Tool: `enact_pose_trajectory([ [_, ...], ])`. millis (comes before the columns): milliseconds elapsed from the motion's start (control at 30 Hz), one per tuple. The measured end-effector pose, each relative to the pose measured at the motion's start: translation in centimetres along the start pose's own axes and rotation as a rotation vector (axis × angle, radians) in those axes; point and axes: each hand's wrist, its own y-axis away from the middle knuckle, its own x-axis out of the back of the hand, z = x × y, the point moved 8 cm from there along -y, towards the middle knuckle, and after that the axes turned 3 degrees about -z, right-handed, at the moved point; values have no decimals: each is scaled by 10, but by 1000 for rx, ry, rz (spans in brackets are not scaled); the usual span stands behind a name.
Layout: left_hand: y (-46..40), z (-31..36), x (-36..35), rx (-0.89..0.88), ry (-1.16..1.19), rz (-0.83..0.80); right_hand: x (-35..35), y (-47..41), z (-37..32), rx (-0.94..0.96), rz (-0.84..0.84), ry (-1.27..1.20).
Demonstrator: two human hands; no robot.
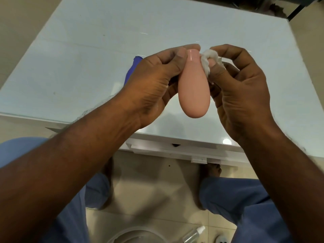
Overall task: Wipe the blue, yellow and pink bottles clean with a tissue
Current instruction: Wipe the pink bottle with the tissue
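The pink bottle is held up above the table's near edge, neck pointing away from me, rounded bottom toward me. My left hand grips it near the cap with thumb and fingers. My right hand pinches a crumpled white tissue, which presses against the right side of the bottle's neck. A blue bottle lies on the table behind my left hand, mostly hidden by it. No yellow bottle shows.
The white glass-topped table spreads in front of me, its near edge below my hands. On the tiled floor by my feet stand a clear spray bottle and a round clear container.
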Motion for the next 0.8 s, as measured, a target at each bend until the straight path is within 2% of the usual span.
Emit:
enact_pose_trajectory([
  [267,-1,-11,14,82,11,152,-3,2,4,-43,-9,-31],
  [600,-3,-16,20,71,-215,164,5,-1,14,-60,22,23],
  [800,-3,-15,25,56,-245,185,2,-1,17,-106,-10,67],
])
